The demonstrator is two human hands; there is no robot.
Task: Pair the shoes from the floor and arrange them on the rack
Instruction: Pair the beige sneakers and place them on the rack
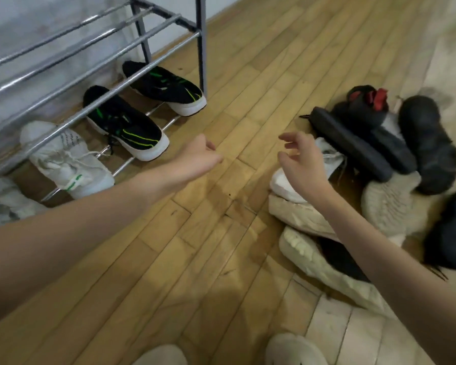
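Observation:
A metal shoe rack [95, 72] stands at the left against the wall. On its bottom rails sit two black sneakers with green stripes, one [166, 88] farther right, one [124, 122] beside it, then a white sneaker [66, 159] with a green tab. A pile of shoes lies on the floor at the right: a white sneaker [282, 184], black shoes [353, 148], a black shoe with red lining [366, 104], cream soles [327, 270]. My left hand [198, 156] hovers over bare floor, fingers loosely curled, holding nothing. My right hand [300, 164] is spread open just above the white sneaker in the pile.
Another pale shoe [3, 204] lies at the rack's far left, partly cut off. The wooden floor [195, 233] stretches between rack and pile. Two pale slippers on my feet, one [161, 355] and another [292, 350], show at the bottom edge. A white wall is behind the rack.

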